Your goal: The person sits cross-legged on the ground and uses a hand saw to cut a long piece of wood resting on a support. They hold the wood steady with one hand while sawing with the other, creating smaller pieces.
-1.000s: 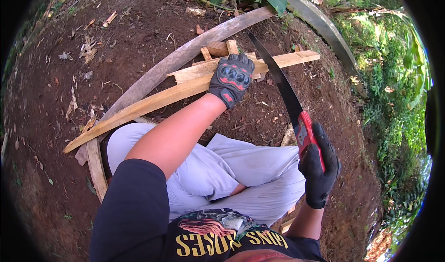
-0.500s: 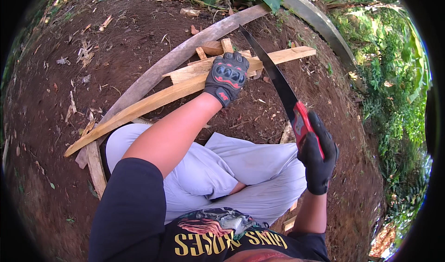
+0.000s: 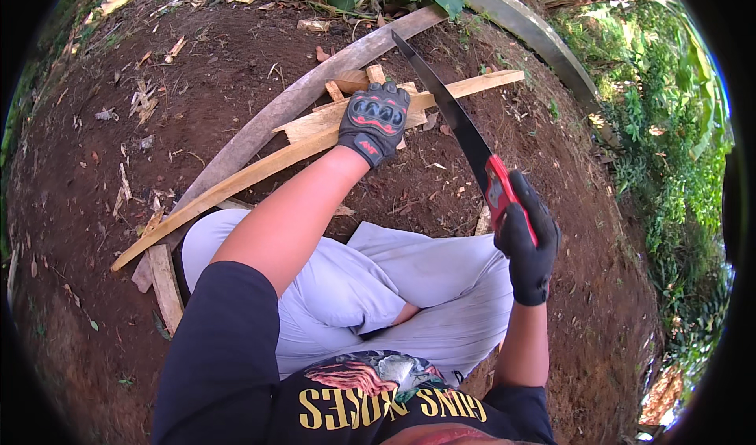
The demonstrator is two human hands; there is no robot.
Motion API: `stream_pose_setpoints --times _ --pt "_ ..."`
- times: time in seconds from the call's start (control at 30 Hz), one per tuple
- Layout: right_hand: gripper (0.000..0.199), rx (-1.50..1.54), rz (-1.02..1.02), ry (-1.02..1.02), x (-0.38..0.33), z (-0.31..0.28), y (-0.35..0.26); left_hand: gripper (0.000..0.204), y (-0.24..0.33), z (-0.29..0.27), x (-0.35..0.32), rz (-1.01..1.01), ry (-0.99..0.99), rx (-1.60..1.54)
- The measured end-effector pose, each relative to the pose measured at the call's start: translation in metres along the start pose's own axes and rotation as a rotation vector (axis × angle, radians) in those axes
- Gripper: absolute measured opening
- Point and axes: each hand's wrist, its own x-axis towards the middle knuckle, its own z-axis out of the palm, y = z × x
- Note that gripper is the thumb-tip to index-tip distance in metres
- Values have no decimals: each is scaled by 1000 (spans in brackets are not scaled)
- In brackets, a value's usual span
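A long, pale wooden strip (image 3: 260,171) runs slantwise from the lower left to the upper right, in front of my folded legs. My left hand (image 3: 374,118), in a black glove with red trim, is closed over it and bears down from above. My right hand (image 3: 529,232), gloved in black too, grips the red handle of a handsaw (image 3: 461,122). The dark, tapering blade crosses the strip to the right of my left hand, its tip pointing away from me. Whether its teeth have cut into the wood cannot be seen.
Short wood offcuts (image 3: 335,90) lie beneath and behind the strip, beside a curved grey-brown edging (image 3: 291,102). Another wood piece (image 3: 164,287) lies by my left knee. Chips litter the brown soil (image 3: 79,177). Green plants (image 3: 661,146) grow at the right.
The saw and my right hand have slid a little forward and left across the strip. My left hand keeps its hold on the wood, and the whole view has shifted slightly.
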Motion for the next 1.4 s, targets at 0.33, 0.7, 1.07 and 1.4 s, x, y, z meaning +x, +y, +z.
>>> stream_pose_setpoints --times 0.33,0.7,1.07,1.4 --pt "49 -21 64 21 -62 -40 -20 34 0 -12 9 -42 -119 -62" --pt "41 23 -36 31 17 25 20 40 0 -13 14 -66 -157 -130" --pt "44 -103 -30 -17 -102 -75 -12 46 -4 -24 19 -54 -174 -96" --pt "43 57 -319 118 84 79 10 40 7 -29 20 -61 -195 -83"
